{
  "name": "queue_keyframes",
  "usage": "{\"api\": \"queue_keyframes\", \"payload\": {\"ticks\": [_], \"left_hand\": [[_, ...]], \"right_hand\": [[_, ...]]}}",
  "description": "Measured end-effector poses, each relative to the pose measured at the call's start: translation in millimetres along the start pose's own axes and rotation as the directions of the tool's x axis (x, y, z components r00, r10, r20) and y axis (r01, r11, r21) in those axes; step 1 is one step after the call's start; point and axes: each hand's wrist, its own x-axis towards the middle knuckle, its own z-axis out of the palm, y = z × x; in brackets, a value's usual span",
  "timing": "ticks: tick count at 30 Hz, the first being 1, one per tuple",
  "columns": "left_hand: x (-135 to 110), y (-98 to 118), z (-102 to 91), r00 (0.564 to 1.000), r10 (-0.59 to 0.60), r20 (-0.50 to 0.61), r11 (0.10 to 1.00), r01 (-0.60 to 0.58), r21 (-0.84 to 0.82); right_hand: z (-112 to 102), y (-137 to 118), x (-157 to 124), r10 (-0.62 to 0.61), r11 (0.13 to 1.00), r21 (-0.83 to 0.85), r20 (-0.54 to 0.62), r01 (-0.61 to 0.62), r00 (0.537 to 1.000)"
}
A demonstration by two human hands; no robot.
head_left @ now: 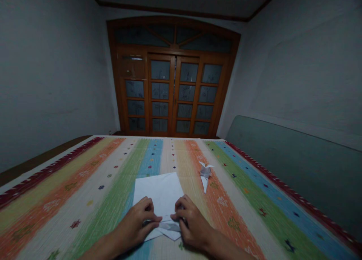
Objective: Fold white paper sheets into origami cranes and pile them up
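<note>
Between my two hands is a folded white paper (169,227) with pointed flaps at its near end. My left hand (141,219) pinches its left side, thumb and fingertips together. On the opposite side my right hand (189,221) is closed on the paper too, its thumb close to the left one. Just beyond the fingers a flat white paper sheet (158,192) spreads out on the cloth. Whether the folded part belongs to this sheet or lies on top of it, I cannot tell. My fingers hide part of the folds.
A small folded paper figure (205,173) with pointed ends lies to the right, beyond my right hand. The striped, colourful tablecloth (113,192) covers the table. A grey-green board or backrest (283,154) runs along the right. Wooden glass-paned doors (174,90) stand beyond the table.
</note>
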Motion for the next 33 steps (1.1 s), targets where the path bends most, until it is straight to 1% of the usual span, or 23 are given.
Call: {"api": "queue_keyframes", "payload": {"ticks": [5, 7, 9, 12, 14, 17, 20, 24, 27, 30, 33], "left_hand": [[-0.2, -9.8, -11.1, 0.999, -0.022, 0.043, 0.999, 0.024, -0.033], [-0.3, -12.8, -12.2, 0.998, -0.05, 0.049, 0.997, 0.052, -0.053], [-0.2, -13.6, -11.2, 0.994, -0.093, 0.054, 0.994, 0.096, -0.059], [0.4, -11.9, -9.0, 0.986, -0.16, 0.046, 0.984, 0.163, -0.068], [1.0, -10.2, -9.2, 0.983, -0.181, 0.034, 0.979, 0.183, -0.086], [2.1, -8.7, -13.7, 0.985, -0.168, 0.033, 0.979, 0.171, -0.111], [2.6, -9.2, -20.6, 0.992, -0.113, 0.05, 0.984, 0.118, -0.13], [1.5, -12.7, -26.6, 0.998, -0.045, 0.037, 0.99, 0.049, -0.134], [0.4, -15.3, -27.4, 0.998, -0.045, 0.04, 0.991, 0.05, -0.122], [0.2, -16.7, -26.4, 0.998, -0.059, 0.036, 0.992, 0.063, -0.111], [0.5, -17.3, -25.3, 0.997, -0.062, 0.042, 0.993, 0.066, -0.102]], "right_hand": [[-10.6, -6.9, 1.5, 0.121, 0.99, 0.059, 0.088, -0.127, 0.989], [-14.8, -9.2, 2.5, 0.144, 0.987, 0.057, 0.123, -0.152, 0.982], [-17.0, -10.5, 3.2, 0.142, 0.988, 0.046, 0.149, -0.151, 0.979], [-15.0, -9.8, 2.9, 0.116, 0.992, 0.029, 0.142, -0.121, 0.983], [-10.9, -7.4, 2.0, 0.1, 0.995, 0.011, 0.095, -0.101, 0.99], [-5.4, -2.8, 0.8, 0.065, 0.998, -0.018, 0.027, -0.064, 0.998], [-4.3, -0.2, 0.5, -0.007, 0.998, -0.069, -0.001, 0.007, 1.0], [-5.1, -1.2, 0.9, -0.124, 0.984, -0.125, 0.025, 0.126, 0.992], [-2.7, -2.1, 0.5, -0.197, 0.961, -0.184, 0.06, 0.205, 0.979], [1.2, -1.0, -1.2, -0.227, 0.933, -0.266, 0.086, 0.242, 0.97], [2.6, 0.9, -2.5, -0.22, 0.926, -0.295, 0.091, 0.237, 0.971]]}}
